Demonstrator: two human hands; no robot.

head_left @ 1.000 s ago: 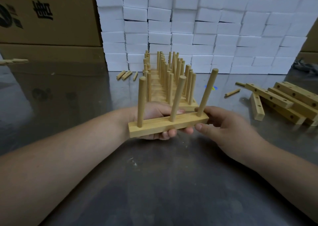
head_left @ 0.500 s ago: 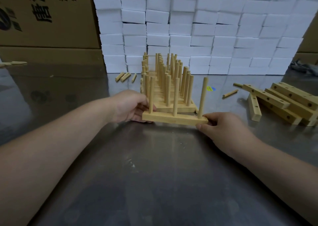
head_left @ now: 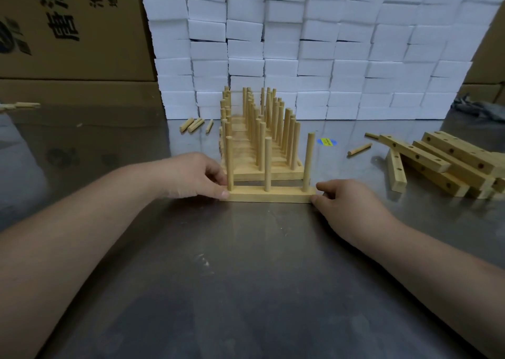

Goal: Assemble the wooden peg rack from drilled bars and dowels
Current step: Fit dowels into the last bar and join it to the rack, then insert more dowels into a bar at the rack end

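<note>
Three dowels [head_left: 267, 164] upright in one drilled bar [head_left: 269, 195], flat on the steel bench [head_left: 246, 276] right in the middle. Left hand [head_left: 191, 175] pinching the bar's left end, thumb on the front face and fingers curled round behind, next to the first dowel. Right hand [head_left: 347, 203] doing the same on the right end, thumb at the front corner, index finger tucked behind the back edge. Just behind, nearly touching, a long row of finished racks [head_left: 267, 171] lined up one after another toward a wall of white foam blocks [head_left: 300, 44]. Off to the right, a loose heap of spare bars [head_left: 448, 164] with open holes, one of them lying crosswise in front. A single loose peg [head_left: 359, 149] between that heap and the racks, plus a small yellow and blue sticker [head_left: 326, 141] on the bench. A few more short pegs [head_left: 192, 125] on the left by the foam. Cardboard boxes [head_left: 68, 30] stacked back left.
</note>
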